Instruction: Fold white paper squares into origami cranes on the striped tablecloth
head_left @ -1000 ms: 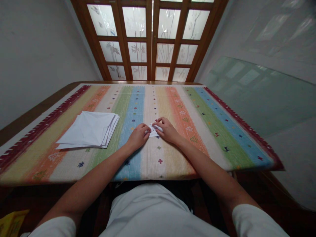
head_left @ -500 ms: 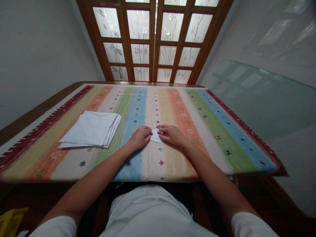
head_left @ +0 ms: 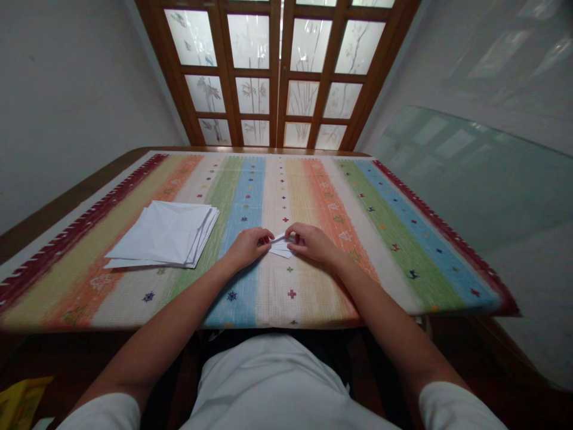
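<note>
A small folded piece of white paper (head_left: 280, 247) lies on the striped tablecloth in front of me, between my hands. My left hand (head_left: 249, 246) pinches its left side between thumb and fingers. On the opposite side my right hand (head_left: 308, 241) grips the paper the same way. The far edge of the paper is raised in a narrow fold, held at both ends, while layered flaps fan out toward me. Fingers cover both ends of the piece, so its full outline is hidden.
A loose stack of creased white paper sheets (head_left: 159, 234) rests on the tablecloth (head_left: 353, 239) to the left. Wooden doors with glass panes (head_left: 277, 77) stand behind the table. A glass sheet (head_left: 470, 161) leans at the right wall. Something yellow (head_left: 22, 400) is low at bottom left.
The far edge of the folded paper has been lifted into a narrow raised fold. My fingers have shifted slightly on its sides, and the view has tilted a little.
</note>
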`<action>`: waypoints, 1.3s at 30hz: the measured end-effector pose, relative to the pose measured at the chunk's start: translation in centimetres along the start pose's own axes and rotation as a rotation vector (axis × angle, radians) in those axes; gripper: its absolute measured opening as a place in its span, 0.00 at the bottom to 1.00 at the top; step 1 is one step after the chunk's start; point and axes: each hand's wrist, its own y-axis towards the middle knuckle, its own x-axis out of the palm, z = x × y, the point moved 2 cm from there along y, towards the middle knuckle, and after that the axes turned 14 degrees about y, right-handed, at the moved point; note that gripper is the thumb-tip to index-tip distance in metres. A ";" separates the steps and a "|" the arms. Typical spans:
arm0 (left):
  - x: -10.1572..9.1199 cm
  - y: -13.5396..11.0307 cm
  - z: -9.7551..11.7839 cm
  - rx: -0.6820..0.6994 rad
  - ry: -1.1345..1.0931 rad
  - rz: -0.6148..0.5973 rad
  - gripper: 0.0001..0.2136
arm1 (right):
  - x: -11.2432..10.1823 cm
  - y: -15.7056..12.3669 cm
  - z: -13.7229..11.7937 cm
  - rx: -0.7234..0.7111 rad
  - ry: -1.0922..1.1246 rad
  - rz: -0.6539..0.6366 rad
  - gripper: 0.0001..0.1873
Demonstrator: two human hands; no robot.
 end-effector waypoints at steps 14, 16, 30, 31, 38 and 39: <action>0.9 -0.2 1.2 0.238 0.189 0.005 0.14 | 0.5 0.3 0.6 -0.066 -0.001 -0.016 0.06; 1.3 -0.1 1.5 0.280 0.189 -0.020 0.16 | 0.5 0.4 0.7 -0.061 0.019 -0.016 0.06; 1.7 -0.4 1.7 0.337 0.220 -0.049 0.16 | 0.3 0.3 0.8 0.086 0.293 0.010 0.10; 1.7 -0.4 1.7 0.343 0.219 -0.049 0.16 | 0.3 0.3 0.7 0.097 0.306 -0.012 0.10; 1.9 -0.3 1.5 0.373 0.180 -0.028 0.15 | 0.1 0.3 0.3 0.071 0.359 -0.065 0.06; 1.8 -0.4 1.6 0.378 0.165 -0.022 0.15 | 0.1 0.4 0.3 0.073 0.382 -0.067 0.07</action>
